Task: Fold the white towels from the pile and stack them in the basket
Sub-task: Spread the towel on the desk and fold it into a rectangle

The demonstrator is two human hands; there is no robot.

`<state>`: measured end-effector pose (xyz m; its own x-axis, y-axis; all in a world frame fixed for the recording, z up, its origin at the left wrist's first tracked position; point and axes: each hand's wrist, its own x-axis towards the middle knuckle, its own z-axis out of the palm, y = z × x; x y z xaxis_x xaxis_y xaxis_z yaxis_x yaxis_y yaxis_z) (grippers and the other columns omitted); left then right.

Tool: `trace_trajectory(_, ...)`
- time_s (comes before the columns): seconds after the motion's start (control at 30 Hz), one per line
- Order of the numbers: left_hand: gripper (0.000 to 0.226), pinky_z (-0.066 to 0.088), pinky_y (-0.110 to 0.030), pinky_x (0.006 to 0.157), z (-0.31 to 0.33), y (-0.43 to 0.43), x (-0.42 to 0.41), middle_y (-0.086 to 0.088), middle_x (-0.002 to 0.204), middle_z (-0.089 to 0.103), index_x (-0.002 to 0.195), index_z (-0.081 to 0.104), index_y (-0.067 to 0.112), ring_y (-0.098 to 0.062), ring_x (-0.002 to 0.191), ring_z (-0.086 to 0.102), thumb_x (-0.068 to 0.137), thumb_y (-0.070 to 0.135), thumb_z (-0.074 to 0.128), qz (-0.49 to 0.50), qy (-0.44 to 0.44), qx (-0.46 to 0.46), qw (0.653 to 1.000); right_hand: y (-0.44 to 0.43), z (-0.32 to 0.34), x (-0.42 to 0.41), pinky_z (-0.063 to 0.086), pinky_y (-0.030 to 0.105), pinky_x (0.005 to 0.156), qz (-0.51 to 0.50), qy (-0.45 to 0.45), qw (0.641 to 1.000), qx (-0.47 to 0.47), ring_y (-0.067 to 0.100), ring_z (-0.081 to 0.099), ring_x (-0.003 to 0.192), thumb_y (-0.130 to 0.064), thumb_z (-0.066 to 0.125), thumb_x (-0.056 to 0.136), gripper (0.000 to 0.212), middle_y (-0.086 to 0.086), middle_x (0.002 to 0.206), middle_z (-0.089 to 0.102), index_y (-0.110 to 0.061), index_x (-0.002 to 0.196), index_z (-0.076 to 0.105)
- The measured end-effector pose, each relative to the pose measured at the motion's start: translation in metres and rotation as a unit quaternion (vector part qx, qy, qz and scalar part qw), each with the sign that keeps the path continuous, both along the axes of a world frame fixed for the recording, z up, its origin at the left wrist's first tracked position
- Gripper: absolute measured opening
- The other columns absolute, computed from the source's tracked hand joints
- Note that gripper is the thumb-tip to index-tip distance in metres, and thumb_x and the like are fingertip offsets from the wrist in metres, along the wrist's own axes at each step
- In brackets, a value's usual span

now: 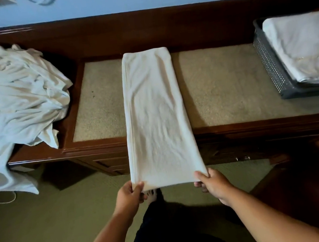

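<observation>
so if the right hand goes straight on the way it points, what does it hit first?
Probably the front edge of the desk. The right hand pinches the near right corner of the folded towel and points forward at the desk. Nothing else shows between them, though depth is unclear.
</observation>
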<state>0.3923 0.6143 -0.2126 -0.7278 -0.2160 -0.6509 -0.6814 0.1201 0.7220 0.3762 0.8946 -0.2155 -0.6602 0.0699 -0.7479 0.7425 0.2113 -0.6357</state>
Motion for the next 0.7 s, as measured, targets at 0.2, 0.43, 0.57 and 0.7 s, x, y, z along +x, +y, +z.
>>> trace_trajectory(0.2, 0.038, 0.055, -0.033, 0.06, 0.021, 0.004, 0.005, -0.013, 0.113, 0.065, 0.138, 0.048, 0.022, -0.02, 0.059, 0.058, 0.104, 0.007, 0.052, 0.065, 0.086, 0.054, 0.993, -0.009, 0.028, 0.004, 0.055, 0.039, 0.079, -0.017, 0.049, 0.997, 0.064, 0.019, 0.068, 0.089, -0.035, 0.058, 0.099, 0.012, 0.0, 0.096, 0.072, -0.025, 0.102, 0.063)
trace_trajectory(0.43, 0.047, 0.058, -0.029, 0.064, 0.049, -0.002, 0.005, -0.001, 0.112, 0.066, 0.137, 0.054, 0.039, -0.019, 0.064, 0.054, 0.105, 0.006, 0.049, 0.044, 0.179, 0.075, 0.98, -0.024, 0.057, -0.002, 0.051, 0.028, 0.056, -0.119, 0.109, 0.987, 0.022, 0.015, 0.063, 0.064, -0.012, 0.061, 0.097, 0.009, 0.011, 0.086, 0.07, -0.005, 0.101, 0.065)
trace_trajectory(0.57, 0.031, 0.053, -0.027, 0.055, 0.055, -0.011, 0.014, -0.015, 0.101, 0.068, 0.108, 0.076, 0.02, -0.02, 0.058, 0.057, 0.103, 0.002, 0.051, 0.037, 0.173, 0.078, 0.981, -0.034, 0.068, 0.011, 0.054, 0.038, 0.065, -0.139, 0.125, 0.981, 0.051, 0.019, 0.059, 0.063, -0.012, 0.065, 0.092, 0.012, 0.016, 0.087, 0.067, -0.001, 0.094, 0.062)
trace_trajectory(0.7, 0.025, 0.049, -0.024, 0.051, 0.057, -0.028, 0.047, -0.017, 0.077, 0.071, 0.099, 0.071, 0.008, -0.019, 0.052, 0.058, 0.103, 0.0, 0.048, 0.019, 0.141, 0.076, 0.987, -0.049, 0.074, 0.047, 0.059, 0.047, 0.076, -0.124, 0.142, 0.979, 0.072, 0.021, 0.064, 0.067, -0.014, 0.068, 0.091, 0.024, 0.01, 0.094, 0.067, -0.012, 0.109, 0.053)
